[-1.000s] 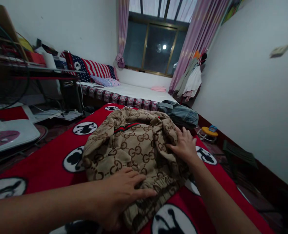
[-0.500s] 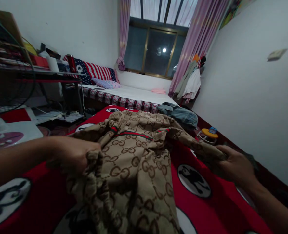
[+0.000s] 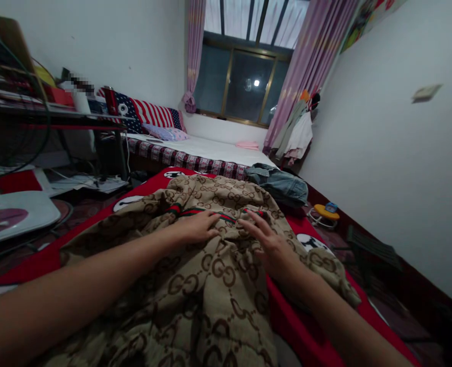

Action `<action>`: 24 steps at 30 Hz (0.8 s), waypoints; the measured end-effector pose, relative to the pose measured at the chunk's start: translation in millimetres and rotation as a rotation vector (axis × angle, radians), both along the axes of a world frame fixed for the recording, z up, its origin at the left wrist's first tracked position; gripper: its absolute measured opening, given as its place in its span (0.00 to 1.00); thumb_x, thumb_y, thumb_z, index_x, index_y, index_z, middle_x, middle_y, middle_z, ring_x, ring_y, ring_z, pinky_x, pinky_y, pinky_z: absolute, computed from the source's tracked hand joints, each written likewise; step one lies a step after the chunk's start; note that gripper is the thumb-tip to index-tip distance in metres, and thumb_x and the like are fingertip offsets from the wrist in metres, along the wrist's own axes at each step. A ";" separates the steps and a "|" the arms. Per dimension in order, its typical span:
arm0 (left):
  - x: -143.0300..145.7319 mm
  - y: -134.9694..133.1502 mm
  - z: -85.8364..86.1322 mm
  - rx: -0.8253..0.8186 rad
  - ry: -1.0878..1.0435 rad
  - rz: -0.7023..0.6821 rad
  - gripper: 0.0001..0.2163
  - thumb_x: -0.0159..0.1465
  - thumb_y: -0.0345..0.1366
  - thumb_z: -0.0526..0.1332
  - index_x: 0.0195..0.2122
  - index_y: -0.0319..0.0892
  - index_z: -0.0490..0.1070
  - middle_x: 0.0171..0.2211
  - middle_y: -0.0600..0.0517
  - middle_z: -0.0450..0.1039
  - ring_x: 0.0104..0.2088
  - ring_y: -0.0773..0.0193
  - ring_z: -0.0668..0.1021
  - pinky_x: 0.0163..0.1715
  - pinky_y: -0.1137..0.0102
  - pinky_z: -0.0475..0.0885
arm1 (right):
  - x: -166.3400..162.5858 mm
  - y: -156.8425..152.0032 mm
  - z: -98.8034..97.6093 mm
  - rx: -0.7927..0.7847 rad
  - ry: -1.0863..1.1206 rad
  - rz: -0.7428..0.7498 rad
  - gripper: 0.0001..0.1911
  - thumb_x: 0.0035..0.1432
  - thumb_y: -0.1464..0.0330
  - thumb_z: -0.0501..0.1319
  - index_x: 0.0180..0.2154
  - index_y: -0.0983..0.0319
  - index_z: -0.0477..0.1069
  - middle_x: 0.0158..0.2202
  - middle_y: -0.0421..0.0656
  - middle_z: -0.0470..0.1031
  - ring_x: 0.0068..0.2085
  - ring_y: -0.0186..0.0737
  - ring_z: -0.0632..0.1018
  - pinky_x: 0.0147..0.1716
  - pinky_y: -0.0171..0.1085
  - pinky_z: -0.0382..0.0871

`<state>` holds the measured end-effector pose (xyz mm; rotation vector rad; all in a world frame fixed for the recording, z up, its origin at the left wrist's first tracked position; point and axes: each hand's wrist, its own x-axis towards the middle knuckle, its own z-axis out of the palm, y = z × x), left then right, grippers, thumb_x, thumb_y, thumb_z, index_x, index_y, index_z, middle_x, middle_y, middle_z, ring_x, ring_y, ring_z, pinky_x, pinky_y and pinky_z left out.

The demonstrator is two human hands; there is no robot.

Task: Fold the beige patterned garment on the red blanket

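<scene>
A tan long-sleeved garment (image 3: 187, 283) with a brown letter print lies spread over a red cloth (image 3: 165, 176) with round black-and-white figures. Across its middle runs a green-and-red striped band (image 3: 190, 211). My left hand (image 3: 199, 227) rests on the garment just below this band, fingers stretched to the right. Opposite it, my right hand (image 3: 274, 250) has its fingers spread at the band's right end. Neither hand grips the fabric. Both sleeves lie out to the sides, the right one ending near the cloth's right edge. Folds bunch up in the lower part, near me.
Past the far end stands a bed (image 3: 206, 145) with a white cover. Folded denim clothing (image 3: 277, 183) lies at the far right corner. A yellow round stool (image 3: 325, 211) is on the floor at right. A cluttered desk (image 3: 76, 116) and a white plastic seat (image 3: 23, 216) stand left.
Both hands have let go of the sleeves and come inward to the garment's middle. The sleeves now lie down at the sides, and the fingers have opened.
</scene>
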<state>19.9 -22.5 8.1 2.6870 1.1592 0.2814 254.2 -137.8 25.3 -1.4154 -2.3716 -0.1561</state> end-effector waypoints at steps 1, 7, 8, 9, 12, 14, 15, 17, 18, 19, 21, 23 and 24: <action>2.2 5.8 -19.3 0.010 0.025 0.030 0.25 0.67 0.45 0.52 0.63 0.42 0.61 0.64 0.41 0.59 0.62 0.49 0.65 0.60 0.57 0.61 | -13.2 4.3 -8.0 -0.034 -0.041 0.047 0.47 0.46 0.83 0.50 0.67 0.50 0.49 0.71 0.43 0.42 0.60 0.45 0.68 0.51 0.41 0.69; -2.1 9.5 -62.3 0.059 0.048 0.043 0.28 0.69 0.51 0.45 0.67 0.44 0.54 0.70 0.42 0.44 0.69 0.51 0.48 0.66 0.54 0.46 | -43.1 16.4 -32.4 -0.133 -0.165 0.182 0.34 0.54 0.79 0.50 0.61 0.52 0.60 0.55 0.46 0.67 0.48 0.42 0.74 0.44 0.38 0.69; -3.7 8.0 -60.0 0.049 0.041 0.039 0.29 0.69 0.53 0.45 0.67 0.45 0.53 0.70 0.42 0.44 0.69 0.50 0.48 0.66 0.54 0.46 | -37.9 15.2 -29.6 -0.127 -0.130 0.146 0.29 0.54 0.79 0.50 0.56 0.55 0.66 0.49 0.46 0.70 0.44 0.40 0.75 0.42 0.36 0.68; -5.3 6.2 -57.0 0.044 0.024 0.034 0.30 0.69 0.54 0.46 0.68 0.45 0.53 0.70 0.43 0.43 0.69 0.50 0.49 0.66 0.53 0.47 | -29.2 12.4 -25.1 -0.105 -0.072 0.101 0.24 0.52 0.78 0.51 0.49 0.57 0.71 0.44 0.45 0.71 0.41 0.40 0.75 0.39 0.35 0.67; -9.4 -0.6 -48.7 0.096 -0.112 0.015 0.32 0.67 0.54 0.50 0.69 0.46 0.47 0.71 0.43 0.37 0.69 0.49 0.47 0.65 0.53 0.49 | 13.3 -7.9 -9.5 0.043 0.210 -0.035 0.11 0.45 0.76 0.55 0.33 0.60 0.70 0.36 0.43 0.71 0.37 0.39 0.73 0.36 0.34 0.65; -10.7 -6.7 -46.9 0.142 -0.195 -0.020 0.34 0.67 0.53 0.52 0.70 0.48 0.44 0.71 0.44 0.35 0.69 0.49 0.46 0.65 0.53 0.48 | 47.2 -28.5 -5.9 0.108 0.383 -0.128 0.06 0.46 0.73 0.57 0.30 0.59 0.67 0.33 0.43 0.70 0.35 0.41 0.72 0.34 0.35 0.65; -10.7 -10.3 -47.4 0.141 -0.195 -0.054 0.32 0.67 0.53 0.51 0.69 0.49 0.45 0.71 0.45 0.36 0.69 0.49 0.46 0.65 0.52 0.48 | 62.7 -39.1 -7.5 0.093 0.416 -0.163 0.03 0.48 0.70 0.57 0.29 0.58 0.66 0.32 0.43 0.70 0.35 0.42 0.72 0.34 0.36 0.65; -9.8 -18.6 -49.6 0.107 -0.115 -0.151 0.28 0.68 0.52 0.50 0.68 0.54 0.50 0.71 0.46 0.41 0.69 0.47 0.49 0.64 0.47 0.47 | 87.2 -56.8 -15.2 -0.091 0.344 -0.227 0.02 0.49 0.68 0.57 0.27 0.58 0.68 0.32 0.43 0.72 0.35 0.43 0.73 0.34 0.37 0.66; -9.1 -23.2 -50.3 0.089 -0.059 -0.201 0.28 0.67 0.53 0.50 0.67 0.56 0.51 0.70 0.46 0.43 0.69 0.46 0.49 0.63 0.44 0.46 | 95.1 -62.6 -19.0 -0.210 0.282 -0.263 0.04 0.48 0.68 0.57 0.27 0.58 0.70 0.33 0.42 0.74 0.35 0.44 0.74 0.35 0.37 0.66; -8.4 -27.8 -49.8 0.077 -0.006 -0.244 0.28 0.66 0.54 0.51 0.67 0.57 0.52 0.70 0.47 0.43 0.68 0.43 0.49 0.62 0.41 0.45 | 100.1 -65.6 -21.1 -0.333 0.215 -0.293 0.06 0.47 0.69 0.57 0.28 0.57 0.73 0.33 0.42 0.76 0.36 0.44 0.75 0.36 0.37 0.67; -6.3 -36.0 -42.7 0.069 0.065 -0.295 0.30 0.64 0.57 0.53 0.66 0.59 0.54 0.70 0.46 0.43 0.68 0.38 0.49 0.60 0.37 0.45 | 102.3 -62.9 -16.0 -0.514 0.098 -0.347 0.12 0.44 0.72 0.56 0.29 0.56 0.77 0.34 0.40 0.79 0.39 0.45 0.77 0.39 0.38 0.68; -1.4 -41.0 -25.9 0.053 0.110 -0.336 0.29 0.62 0.56 0.56 0.64 0.58 0.58 0.69 0.44 0.48 0.67 0.37 0.54 0.60 0.40 0.51 | 97.8 -49.3 1.3 -0.552 0.024 -0.433 0.17 0.42 0.74 0.55 0.30 0.54 0.80 0.33 0.39 0.80 0.38 0.45 0.78 0.39 0.38 0.68; 3.2 -42.0 -15.0 0.041 0.135 -0.346 0.27 0.61 0.53 0.58 0.62 0.55 0.64 0.66 0.43 0.55 0.64 0.39 0.60 0.59 0.43 0.56 | 94.6 -39.3 12.2 -0.518 0.015 -0.487 0.19 0.42 0.75 0.54 0.31 0.54 0.81 0.31 0.40 0.80 0.36 0.44 0.79 0.38 0.37 0.68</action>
